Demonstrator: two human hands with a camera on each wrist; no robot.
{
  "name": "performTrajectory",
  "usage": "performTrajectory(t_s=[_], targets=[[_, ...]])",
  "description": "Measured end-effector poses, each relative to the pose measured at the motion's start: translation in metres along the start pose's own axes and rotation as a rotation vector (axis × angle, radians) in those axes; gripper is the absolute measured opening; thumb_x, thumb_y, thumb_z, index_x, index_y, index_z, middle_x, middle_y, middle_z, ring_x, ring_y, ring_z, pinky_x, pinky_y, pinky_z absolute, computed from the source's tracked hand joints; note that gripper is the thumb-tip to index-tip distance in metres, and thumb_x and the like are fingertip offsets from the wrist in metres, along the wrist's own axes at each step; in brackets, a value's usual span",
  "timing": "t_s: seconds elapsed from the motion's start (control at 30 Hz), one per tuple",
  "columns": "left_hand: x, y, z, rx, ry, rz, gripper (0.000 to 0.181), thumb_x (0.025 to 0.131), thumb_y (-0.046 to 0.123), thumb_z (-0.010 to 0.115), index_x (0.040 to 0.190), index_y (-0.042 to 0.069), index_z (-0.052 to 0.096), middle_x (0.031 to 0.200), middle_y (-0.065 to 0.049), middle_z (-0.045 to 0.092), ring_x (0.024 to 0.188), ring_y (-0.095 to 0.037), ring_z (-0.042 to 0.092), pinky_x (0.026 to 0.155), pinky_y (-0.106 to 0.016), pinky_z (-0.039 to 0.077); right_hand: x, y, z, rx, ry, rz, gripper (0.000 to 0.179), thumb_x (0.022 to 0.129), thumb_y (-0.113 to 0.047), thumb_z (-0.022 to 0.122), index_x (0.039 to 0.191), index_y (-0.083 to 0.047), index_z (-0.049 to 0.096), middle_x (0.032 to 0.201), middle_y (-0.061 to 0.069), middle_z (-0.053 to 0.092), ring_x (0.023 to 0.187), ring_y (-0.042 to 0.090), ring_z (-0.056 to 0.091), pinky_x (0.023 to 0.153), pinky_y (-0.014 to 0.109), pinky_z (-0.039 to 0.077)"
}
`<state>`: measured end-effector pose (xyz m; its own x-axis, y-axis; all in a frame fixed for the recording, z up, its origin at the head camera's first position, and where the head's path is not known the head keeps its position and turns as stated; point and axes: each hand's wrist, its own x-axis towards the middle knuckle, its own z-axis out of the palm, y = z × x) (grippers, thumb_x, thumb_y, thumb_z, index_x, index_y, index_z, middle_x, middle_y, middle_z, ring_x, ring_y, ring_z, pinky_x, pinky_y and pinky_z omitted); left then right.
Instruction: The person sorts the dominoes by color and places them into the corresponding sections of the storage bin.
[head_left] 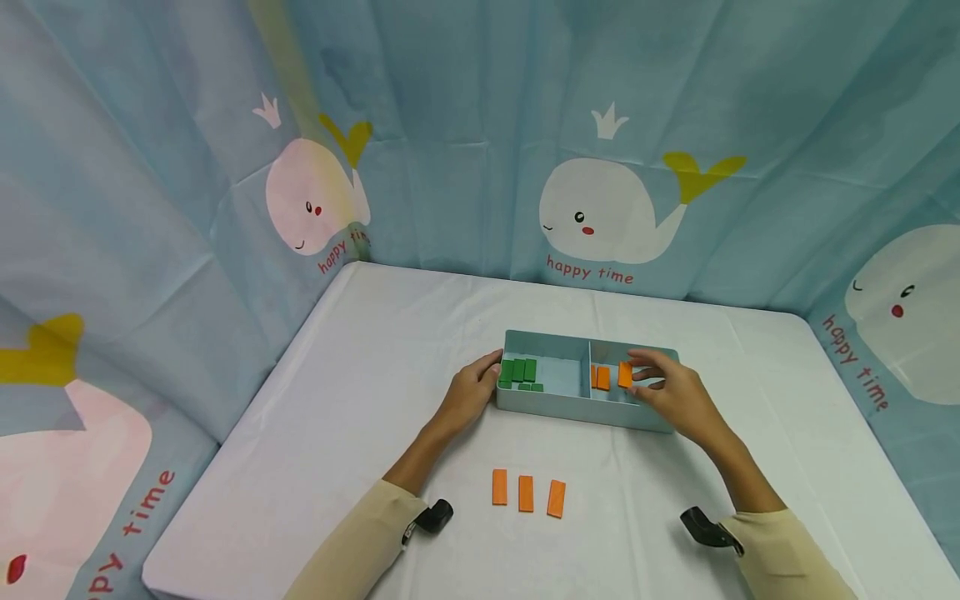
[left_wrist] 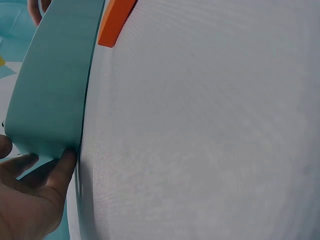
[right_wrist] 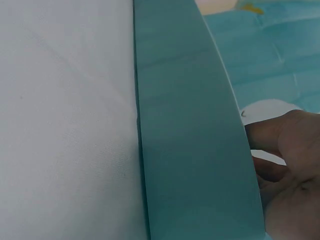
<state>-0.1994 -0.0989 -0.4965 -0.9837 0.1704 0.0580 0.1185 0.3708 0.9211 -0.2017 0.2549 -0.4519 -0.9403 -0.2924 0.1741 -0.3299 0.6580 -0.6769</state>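
A long teal box (head_left: pixel 570 407) with one divider lies across the table. Its left compartment contains several green blocks (head_left: pixel 519 370). My left hand (head_left: pixel 467 390) holds the box's left end, with fingertips against the end wall in the left wrist view. Over the right compartment, my right hand (head_left: pixel 677 398) pinches an upright orange block (head_left: pixel 625 374) between thumb and fingers. Other orange blocks (head_left: pixel 603 378) stand beside it, near the divider. In the right wrist view the box's front wall (right_wrist: pixel 195 130) hides the fingertips and the block.
In front of the box, three orange blocks (head_left: pixel 526 493) are spaced in a row on the white tablecloth (head_left: pixel 360 367). A blue curtain (head_left: pixel 450 200) with printed whales hangs behind and along both sides of the table.
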Motion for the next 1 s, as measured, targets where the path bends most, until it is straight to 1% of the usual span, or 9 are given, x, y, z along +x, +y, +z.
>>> performTrajectory(t_s=[0.1, 0.17, 0.37, 0.63, 0.87, 1.0], targets=[[0.0, 0.0, 0.0, 0.0, 0.003, -0.003, 0.053, 0.115, 0.032, 0.044, 0.161, 0.007, 0.046, 0.162, -0.007, 0.051, 0.156, -0.028, 0.039, 0.129, -0.05, 0.031, 0.005, 0.001, 0.001, 0.005, -0.028, 0.004, 0.055, 0.097, 0.004, 0.073, 0.149, 0.002, 0.055, 0.138, 0.022, 0.067, 0.114, 0.039, 0.071, 0.091, 0.04, 0.064], [0.0, 0.0, -0.001, -0.001, 0.004, -0.002, 0.053, 0.115, 0.032, 0.044, 0.161, 0.007, 0.046, 0.162, -0.007, 0.051, 0.156, -0.028, 0.039, 0.129, -0.051, 0.031, 0.007, 0.001, 0.002, 0.005, -0.042, 0.01, 0.055, 0.096, 0.005, 0.071, 0.149, 0.002, 0.055, 0.138, 0.023, 0.066, 0.114, 0.04, 0.071, 0.089, 0.044, 0.064], [0.0, -0.001, -0.001, 0.003, 0.008, 0.004, 0.053, 0.115, 0.032, 0.044, 0.161, 0.007, 0.046, 0.161, -0.008, 0.051, 0.155, -0.029, 0.04, 0.128, -0.051, 0.032, 0.015, 0.003, 0.003, -0.018, -0.078, 0.028, 0.056, 0.095, 0.007, 0.072, 0.149, 0.004, 0.054, 0.138, 0.027, 0.065, 0.114, 0.042, 0.07, 0.086, 0.044, 0.065], [0.0, -0.001, 0.0, 0.005, 0.005, 0.0, 0.052, 0.115, 0.032, 0.044, 0.161, 0.007, 0.046, 0.161, -0.008, 0.052, 0.155, -0.029, 0.04, 0.128, -0.051, 0.032, 0.024, 0.005, 0.004, -0.035, -0.135, 0.059, 0.053, 0.096, 0.008, 0.071, 0.147, 0.005, 0.056, 0.135, 0.027, 0.066, 0.116, 0.043, 0.069, 0.089, 0.048, 0.064], [-0.001, 0.001, 0.0, -0.008, -0.003, -0.001, 0.053, 0.115, 0.033, 0.043, 0.162, 0.008, 0.045, 0.162, -0.007, 0.051, 0.156, -0.028, 0.039, 0.129, -0.05, 0.032, 0.03, 0.012, 0.009, -0.067, -0.173, 0.086, 0.053, 0.095, 0.01, 0.071, 0.145, 0.005, 0.057, 0.136, 0.028, 0.064, 0.115, 0.042, 0.069, 0.089, 0.048, 0.064], [-0.002, 0.002, -0.001, -0.009, -0.002, -0.002, 0.053, 0.115, 0.034, 0.044, 0.162, 0.008, 0.045, 0.162, -0.007, 0.051, 0.156, -0.028, 0.039, 0.129, -0.05, 0.032, 0.031, 0.012, 0.01, -0.066, -0.183, 0.1, 0.053, 0.093, 0.01, 0.073, 0.144, 0.005, 0.057, 0.136, 0.029, 0.064, 0.114, 0.043, 0.069, 0.089, 0.048, 0.064]])
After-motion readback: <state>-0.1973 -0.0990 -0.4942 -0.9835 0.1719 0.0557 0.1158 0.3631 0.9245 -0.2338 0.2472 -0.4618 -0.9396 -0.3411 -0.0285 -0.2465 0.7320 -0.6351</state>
